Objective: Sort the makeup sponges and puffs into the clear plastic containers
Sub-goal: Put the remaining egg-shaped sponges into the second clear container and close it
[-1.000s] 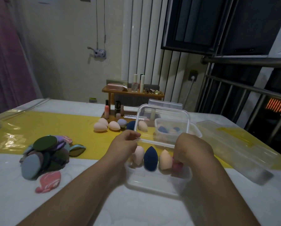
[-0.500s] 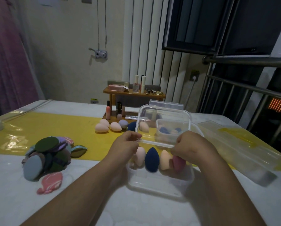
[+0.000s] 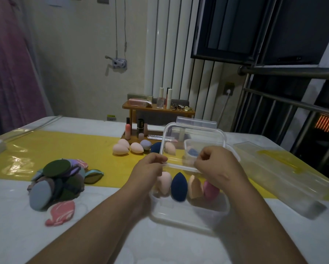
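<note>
Right hand raised, left hand pinching lid

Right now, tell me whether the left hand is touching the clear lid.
Touching. The head view shows the left hand pinching the clear lid at its near left corner.

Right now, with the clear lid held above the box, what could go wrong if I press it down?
The upright navy sponge seems taller than the rim of the clear container, so the clear lid may squash or tip it. The left hand and right hand pinch only the lid's near edge, so it may close crooked.
</note>
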### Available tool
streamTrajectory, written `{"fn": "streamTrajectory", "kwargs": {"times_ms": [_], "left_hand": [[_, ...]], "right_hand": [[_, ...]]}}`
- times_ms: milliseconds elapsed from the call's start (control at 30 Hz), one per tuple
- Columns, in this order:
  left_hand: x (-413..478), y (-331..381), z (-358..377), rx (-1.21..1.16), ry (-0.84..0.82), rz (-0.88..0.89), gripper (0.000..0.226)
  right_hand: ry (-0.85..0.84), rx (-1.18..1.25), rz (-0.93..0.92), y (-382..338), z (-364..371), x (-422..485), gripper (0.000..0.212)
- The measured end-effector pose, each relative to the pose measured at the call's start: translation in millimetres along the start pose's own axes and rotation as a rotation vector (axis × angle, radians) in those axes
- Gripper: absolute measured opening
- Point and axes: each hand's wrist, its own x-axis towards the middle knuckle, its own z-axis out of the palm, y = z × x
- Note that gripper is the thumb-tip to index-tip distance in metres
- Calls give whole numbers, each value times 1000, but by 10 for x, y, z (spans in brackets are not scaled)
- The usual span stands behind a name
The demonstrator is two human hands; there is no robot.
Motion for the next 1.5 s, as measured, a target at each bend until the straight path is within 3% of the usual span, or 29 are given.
{"fn": "streamTrajectory", "kwargs": {"times_ms": [67, 167, 367, 400, 500, 567, 700, 900, 1000, 1167, 1367, 1500], "left_hand": [[1, 2, 1, 7, 10, 12, 33], [18, -7, -11, 60, 18, 61, 23], [122, -24, -71, 45, 125, 71, 13], [168, -35, -110, 122, 181, 71, 13], [353, -75, -290, 859, 304, 91, 43], [462, -122, -360, 1133, 297, 99, 55], [622, -235, -469, 1305, 275, 46, 56], [825, -256, -672, 1305, 323, 10, 48], [839, -208, -720, 1407, 352, 48, 32], [818, -186, -789, 1588, 389, 237, 28], [639, -152, -684, 1346, 382, 176, 38], [394, 33, -479, 729, 474, 208, 20]], "right_hand": [[2, 24, -59, -50, 101, -3, 10], [-42, -3, -101, -86, 245, -5, 30], [-96, -66, -103, -63, 321, 19, 28], [-97, -69, -99, -62, 321, 24, 28], [-103, -73, -91, -55, 324, 33, 27], [-104, -68, -84, -45, 330, 44, 26], [-106, -68, -73, -34, 346, 61, 28], [-106, -63, -78, -6, 372, 84, 30], [-104, -65, -82, -3, 380, 90, 31], [-111, -64, -73, -4, 368, 87, 30], [-111, -62, -66, -26, 359, 83, 30], [-116, -55, -77, -38, 345, 68, 30]]}}
